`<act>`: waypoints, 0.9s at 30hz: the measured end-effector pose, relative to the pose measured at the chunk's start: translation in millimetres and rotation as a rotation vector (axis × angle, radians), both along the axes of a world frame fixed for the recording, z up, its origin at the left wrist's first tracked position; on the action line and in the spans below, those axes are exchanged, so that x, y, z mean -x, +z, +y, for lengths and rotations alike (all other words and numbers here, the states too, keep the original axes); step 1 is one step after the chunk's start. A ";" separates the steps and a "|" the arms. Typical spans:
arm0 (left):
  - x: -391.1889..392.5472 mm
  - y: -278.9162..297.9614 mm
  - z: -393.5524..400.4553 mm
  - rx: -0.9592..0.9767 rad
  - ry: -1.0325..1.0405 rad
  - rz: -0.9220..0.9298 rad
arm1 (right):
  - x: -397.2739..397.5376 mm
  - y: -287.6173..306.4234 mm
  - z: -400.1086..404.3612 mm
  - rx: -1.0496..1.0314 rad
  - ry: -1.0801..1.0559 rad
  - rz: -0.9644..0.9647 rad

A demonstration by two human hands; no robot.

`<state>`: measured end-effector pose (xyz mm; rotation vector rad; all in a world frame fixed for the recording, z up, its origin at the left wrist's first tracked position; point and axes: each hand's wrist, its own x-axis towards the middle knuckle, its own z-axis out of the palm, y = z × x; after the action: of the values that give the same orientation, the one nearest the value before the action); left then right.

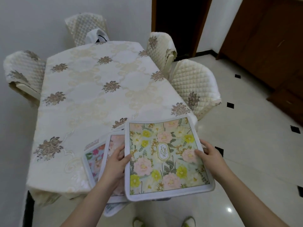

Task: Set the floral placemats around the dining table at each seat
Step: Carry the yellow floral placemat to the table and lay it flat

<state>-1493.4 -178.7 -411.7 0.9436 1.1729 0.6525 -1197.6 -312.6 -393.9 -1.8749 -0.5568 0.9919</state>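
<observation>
Both hands, left grip (pixel 114 163) and right grip (pixel 211 155), pinch the top placemat's (pixel 165 154) side edges; beneath the left grip, fanned placemats (pixel 95 161) (overhanging the worktop (pixel 91 89)) could slide off if dragged.

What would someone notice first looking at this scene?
The top placemat, bright with pink and yellow flowers, held by both hands at the table's near corner: left hand on its left edge, right hand on its right. More placemats fan out beneath it. Beyond lies the cream tablecloth, ringed by quilted chairs.
</observation>
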 end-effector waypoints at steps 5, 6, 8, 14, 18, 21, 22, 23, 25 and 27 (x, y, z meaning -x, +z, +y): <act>-61.7 14.3 -3.4 -0.078 -0.050 0.055 | -54.4 8.9 -29.4 -0.041 -0.047 -0.018; -76.2 16.8 -6.2 -0.089 -0.067 0.069 | -66.5 10.4 -36.7 -0.048 -0.069 -0.009; -104.7 19.6 -12.6 -0.097 -0.103 0.094 | -91.1 12.4 -54.3 -0.059 -0.110 0.006; -186.9 30.8 -37.8 -0.114 -0.157 0.109 | -156.6 16.5 -102.5 -0.092 -0.200 0.087; -228.7 35.1 -54.5 -0.107 -0.159 0.113 | -188.8 22.6 -124.9 -0.108 -0.232 0.103; -249.3 38.5 -62.2 -0.099 -0.165 0.108 | -206.7 24.0 -135.7 -0.120 -0.248 0.117; -254.9 40.0 -63.4 -0.103 -0.171 0.106 | -211.8 23.5 -137.9 -0.118 -0.254 0.119; -259.7 40.8 -63.8 -0.108 -0.179 0.105 | -216.9 22.1 -139.5 -0.122 -0.259 0.123; -270.5 41.7 -64.3 -0.109 -0.185 0.105 | -227.2 19.2 -140.9 -0.134 -0.265 0.120; -281.0 41.3 -62.7 -0.128 -0.189 0.112 | -235.6 16.5 -139.5 -0.133 -0.279 0.109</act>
<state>-1212.3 -241.4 -370.4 1.1962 1.1333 0.5322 -962.0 -452.1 -377.4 -1.7137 -0.2794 0.8446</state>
